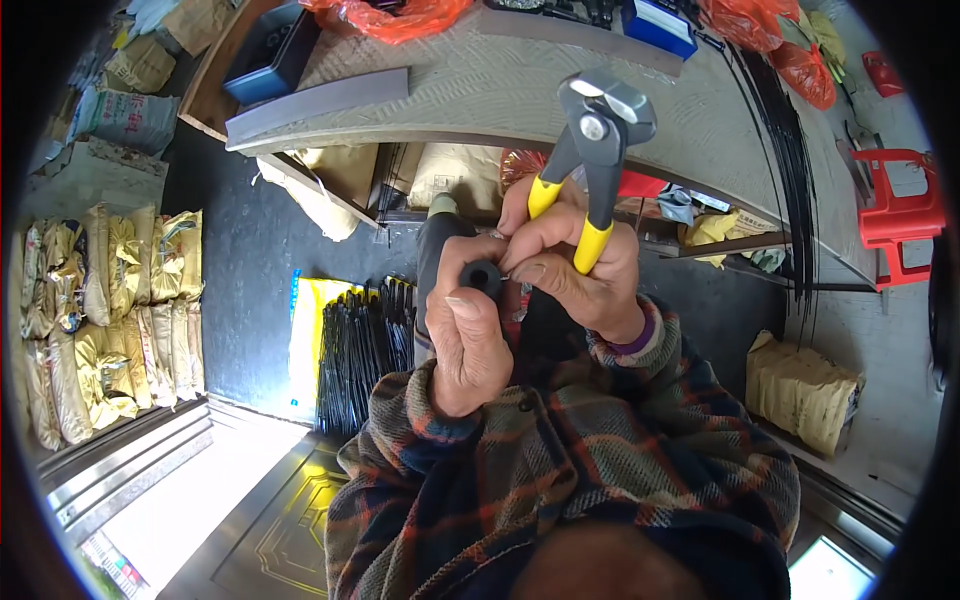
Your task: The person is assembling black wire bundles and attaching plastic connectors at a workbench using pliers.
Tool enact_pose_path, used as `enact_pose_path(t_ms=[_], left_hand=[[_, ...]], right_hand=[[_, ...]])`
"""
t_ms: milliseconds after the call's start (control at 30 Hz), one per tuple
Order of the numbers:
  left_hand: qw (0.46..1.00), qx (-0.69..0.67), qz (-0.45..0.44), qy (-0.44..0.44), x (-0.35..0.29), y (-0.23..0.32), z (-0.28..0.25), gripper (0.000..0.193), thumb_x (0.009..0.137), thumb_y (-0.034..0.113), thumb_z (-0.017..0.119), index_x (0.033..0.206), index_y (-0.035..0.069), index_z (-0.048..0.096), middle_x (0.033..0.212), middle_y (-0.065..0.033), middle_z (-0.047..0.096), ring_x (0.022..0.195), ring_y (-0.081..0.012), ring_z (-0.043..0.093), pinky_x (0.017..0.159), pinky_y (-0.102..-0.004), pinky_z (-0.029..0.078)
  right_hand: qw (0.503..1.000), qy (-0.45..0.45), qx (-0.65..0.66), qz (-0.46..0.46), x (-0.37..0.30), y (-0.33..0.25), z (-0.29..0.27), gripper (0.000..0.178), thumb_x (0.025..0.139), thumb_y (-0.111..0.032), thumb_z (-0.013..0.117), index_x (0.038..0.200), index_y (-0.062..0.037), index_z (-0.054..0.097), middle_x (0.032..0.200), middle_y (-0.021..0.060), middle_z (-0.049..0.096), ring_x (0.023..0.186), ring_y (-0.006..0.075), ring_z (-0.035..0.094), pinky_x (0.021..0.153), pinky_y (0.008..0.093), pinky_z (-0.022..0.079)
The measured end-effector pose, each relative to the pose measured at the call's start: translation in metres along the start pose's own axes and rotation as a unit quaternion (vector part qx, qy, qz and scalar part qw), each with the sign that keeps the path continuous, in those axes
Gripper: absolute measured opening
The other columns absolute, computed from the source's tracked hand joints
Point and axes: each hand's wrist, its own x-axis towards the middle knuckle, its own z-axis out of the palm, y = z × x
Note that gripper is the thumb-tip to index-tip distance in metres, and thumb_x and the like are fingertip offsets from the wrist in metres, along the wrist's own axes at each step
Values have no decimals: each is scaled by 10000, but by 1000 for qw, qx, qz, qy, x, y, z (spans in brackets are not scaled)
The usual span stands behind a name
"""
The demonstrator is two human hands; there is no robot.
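Observation:
My left hand is closed around a short black cylindrical piece with a round hole in its end, held between thumb and index finger. My right hand is closed on end-cutting pincers with yellow handle grips. The pincers' metal head points up and away from me, over the workbench edge. My right thumb and index fingertips meet the left fingers beside the black piece. Whatever small thing may be pinched there is too hidden to make out.
Ahead is a workbench with a blue box, grey metal strips and orange-red plastic bags. Long black wires hang over its right side. Black rods stand left, wrapped bundles farther left, a red stool right.

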Motion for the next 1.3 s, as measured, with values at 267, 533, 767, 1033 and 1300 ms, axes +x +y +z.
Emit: enact_pose_path(t_ms=[267,533,767,1033,1300], left_hand=[[1000,-7,6,5,-5,-1,2,619,897,558,270,986,-14,489,723,-15,456,594,-61,372,519,-216,294],[1000,-14,-2,20,-4,-1,-1,607,904,542,267,1007,-17,478,761,-31,472,607,-71,383,528,-224,307],[998,58,34,5,-5,-1,-3,598,899,549,261,954,-13,458,785,-59,481,598,-80,394,529,-228,325],[998,-19,-1,62,-8,-29,-23,675,877,614,194,929,5,480,685,-29,458,556,-67,369,511,-204,286],[994,88,-38,54,-7,-29,-25,744,784,733,244,924,40,474,759,-34,487,622,-97,471,472,-218,419]], right_hand=[[995,6,-87,-52,-4,-7,0,139,724,-92,705,830,-39,632,877,83,531,789,169,525,682,265,428],[989,19,-127,-70,-2,-11,7,157,688,-32,715,820,-14,632,877,94,542,794,186,531,687,277,438],[989,59,-110,-83,-9,-3,17,111,732,-58,687,810,-12,623,879,110,510,769,157,484,698,275,415],[965,23,-250,-78,-9,5,18,279,678,-73,709,947,-60,637,921,100,527,777,196,545,632,292,459],[768,-219,-587,-131,-12,-27,-41,145,656,-65,634,787,-30,579,941,78,517,749,227,561,611,344,474]])
